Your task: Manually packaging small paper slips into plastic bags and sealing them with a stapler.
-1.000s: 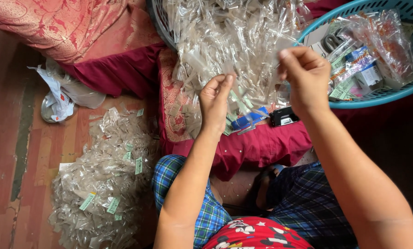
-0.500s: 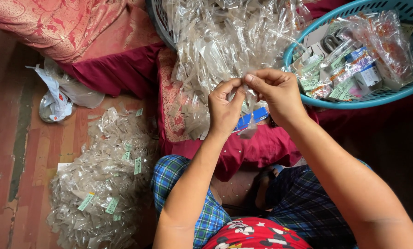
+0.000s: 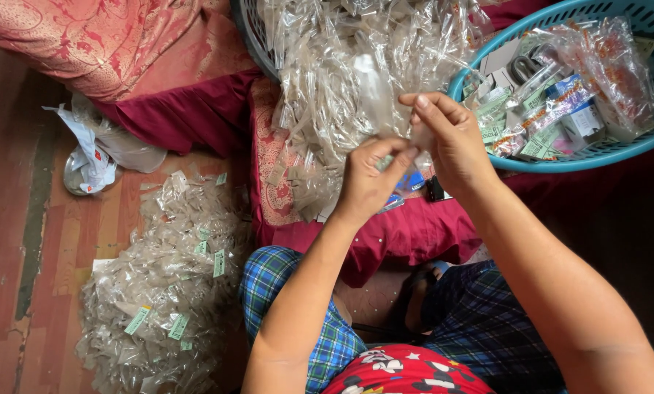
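Note:
Both my hands meet above a red cushion (image 3: 407, 237). My left hand (image 3: 368, 179) and my right hand (image 3: 449, 138) pinch a small clear plastic pouch (image 3: 374, 91) that stands up between the fingertips. Behind them a big heap of the same clear pouches (image 3: 341, 66) spills from a dark basket (image 3: 248, 33) onto the cushion. A blue item (image 3: 414, 180) and a black one (image 3: 436, 191) lie on the cushion, mostly hidden by my hands.
A teal basket (image 3: 597, 155) at the top right holds packets, green labels and scissors. On the wooden floor at the left lies a second heap of clear pouches with green labels (image 3: 170, 284). A crumpled white bag (image 3: 93, 157) lies further left. My legs in checked cloth are at the bottom.
A second ago my right hand was raised near the teal basket, apart from the left. It came down to the left hand, and now both hold a pouch upright.

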